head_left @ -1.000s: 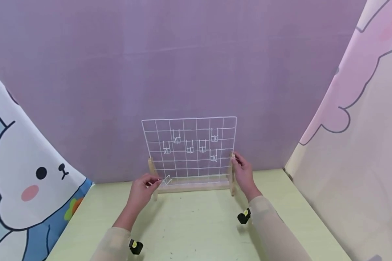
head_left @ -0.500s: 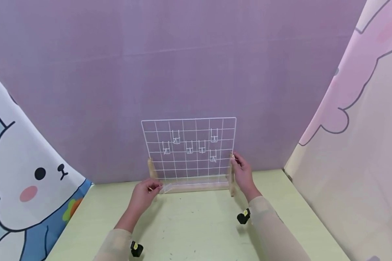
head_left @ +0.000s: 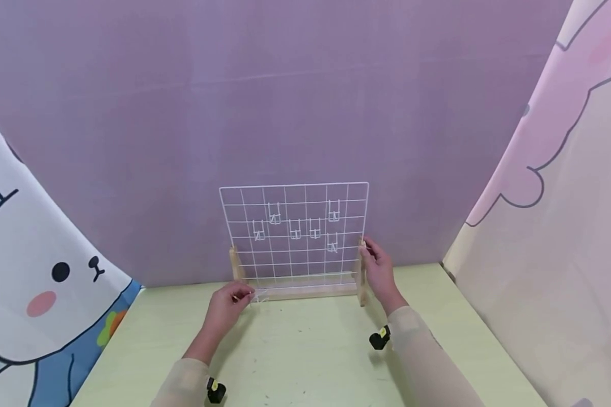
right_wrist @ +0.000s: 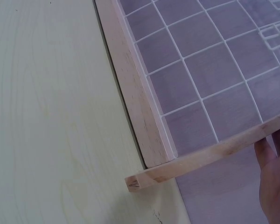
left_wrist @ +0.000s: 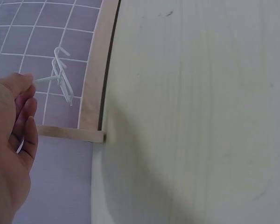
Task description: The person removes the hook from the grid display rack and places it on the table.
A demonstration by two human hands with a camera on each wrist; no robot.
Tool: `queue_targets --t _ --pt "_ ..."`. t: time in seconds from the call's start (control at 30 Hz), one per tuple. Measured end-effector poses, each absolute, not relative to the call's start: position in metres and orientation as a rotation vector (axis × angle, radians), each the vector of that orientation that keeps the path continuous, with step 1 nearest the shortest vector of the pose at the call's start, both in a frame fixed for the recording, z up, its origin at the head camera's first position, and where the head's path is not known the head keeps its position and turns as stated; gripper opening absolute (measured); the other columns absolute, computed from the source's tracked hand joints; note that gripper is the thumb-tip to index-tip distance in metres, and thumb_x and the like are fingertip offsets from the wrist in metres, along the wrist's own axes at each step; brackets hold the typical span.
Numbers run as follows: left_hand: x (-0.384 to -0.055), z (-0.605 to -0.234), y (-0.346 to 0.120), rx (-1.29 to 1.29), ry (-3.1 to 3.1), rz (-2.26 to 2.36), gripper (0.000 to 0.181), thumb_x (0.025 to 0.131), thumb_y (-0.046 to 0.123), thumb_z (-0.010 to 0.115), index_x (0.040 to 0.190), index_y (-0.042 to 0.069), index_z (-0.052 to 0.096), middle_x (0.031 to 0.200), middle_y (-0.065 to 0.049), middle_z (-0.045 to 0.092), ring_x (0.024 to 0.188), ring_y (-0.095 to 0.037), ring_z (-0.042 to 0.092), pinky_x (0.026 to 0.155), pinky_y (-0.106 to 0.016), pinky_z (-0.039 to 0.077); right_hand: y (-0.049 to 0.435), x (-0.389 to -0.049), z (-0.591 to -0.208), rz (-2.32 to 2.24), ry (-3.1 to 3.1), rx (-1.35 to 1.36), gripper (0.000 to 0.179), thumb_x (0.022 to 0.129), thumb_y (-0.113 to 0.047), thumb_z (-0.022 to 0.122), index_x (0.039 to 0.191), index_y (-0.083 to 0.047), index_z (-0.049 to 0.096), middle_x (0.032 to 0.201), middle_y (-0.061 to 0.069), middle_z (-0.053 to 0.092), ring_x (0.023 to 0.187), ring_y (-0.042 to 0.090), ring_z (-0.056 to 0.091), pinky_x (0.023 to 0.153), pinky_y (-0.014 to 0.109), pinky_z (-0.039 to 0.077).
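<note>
Head view, nearest me: two pale sleeves point(head_left: 180, 384), each with a small black gadget point(head_left: 379, 338) beside it, reach in over the light table point(head_left: 295, 356). Beyond them I have the left hand point(head_left: 225, 310) pinching a white wire hook point(left_wrist: 59, 78) by one end; it sits in front of the lower left part of the white wire grid point(head_left: 307, 250), though I cannot tell whether they touch. The right hand point(head_left: 380, 277) grips the right post of the wooden stand point(head_left: 305, 293), near its top. The stand holds the grid, where I count six hanging hooks point(head_left: 295, 232). A purple backdrop point(head_left: 305, 102) spreads behind.
</note>
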State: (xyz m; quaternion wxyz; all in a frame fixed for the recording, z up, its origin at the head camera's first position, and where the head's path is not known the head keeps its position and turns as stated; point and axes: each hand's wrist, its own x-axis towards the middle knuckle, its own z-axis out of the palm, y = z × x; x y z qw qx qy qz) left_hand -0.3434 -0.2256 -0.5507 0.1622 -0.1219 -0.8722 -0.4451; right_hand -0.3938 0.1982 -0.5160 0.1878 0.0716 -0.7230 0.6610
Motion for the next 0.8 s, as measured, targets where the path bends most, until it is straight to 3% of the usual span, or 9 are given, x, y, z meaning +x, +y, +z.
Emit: queue_targets --t 0.27,0.8 --pt "-0.346 -0.557 -0.222 -0.34 -2.55 -1.203 0.012 0.097 -0.002 0.083 0.103 0.008 0.083 0.093 0.002 0.074 0.084 -0.015 0.069 0.077 -0.028 0.061 0.198 -0.393 -0.516 1.868 -2.048 0.175 0.049 0.115 -0.034 0.063 0.16 -0.016 0.059 0.14 0.02 0.065 0.115 0.031 0.06 0.09 0.032 0.057" --pt "-0.348 -0.57 -0.228 -0.318 -2.612 -1.114 0.01 0.095 0.002 0.087 0.099 0.01 0.083 0.094 0.004 0.076 0.084 -0.013 0.068 0.074 -0.028 0.058 0.197 -0.395 -0.518 1.848 -2.034 0.198 0.047 0.116 -0.028 0.061 0.159 -0.01 0.058 0.142 0.02 0.065 0.117 0.03 0.06 0.091 0.025 0.054"
